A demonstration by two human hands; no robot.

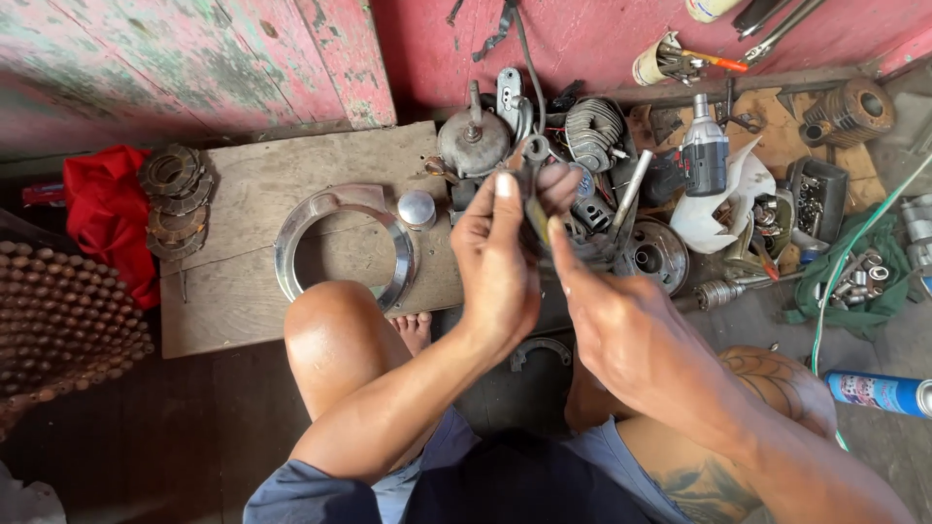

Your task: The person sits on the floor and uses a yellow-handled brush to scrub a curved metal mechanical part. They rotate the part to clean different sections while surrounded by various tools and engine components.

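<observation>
I sit on the floor with both hands raised over my knees. My left hand [495, 262] grips a small dark metal part [534, 160] that ends in a ring at the top. My right hand [607, 311] comes in from the right, its fingers touching the lower side of the same part. Most of the part is hidden behind my fingers. Just beyond my hands lies a heap of engine parts [582, 136], including a round grey housing [474, 144] and a finned cylinder.
A wooden board [252, 194] carries a chrome ring [340, 243] and a small shiny cap [417, 209]. Stacked clutch discs [175, 194] and a red cloth [107, 213] lie left. A cordless drill [704, 150], sockets, a green cloth and a blue spray can [879, 391] lie right.
</observation>
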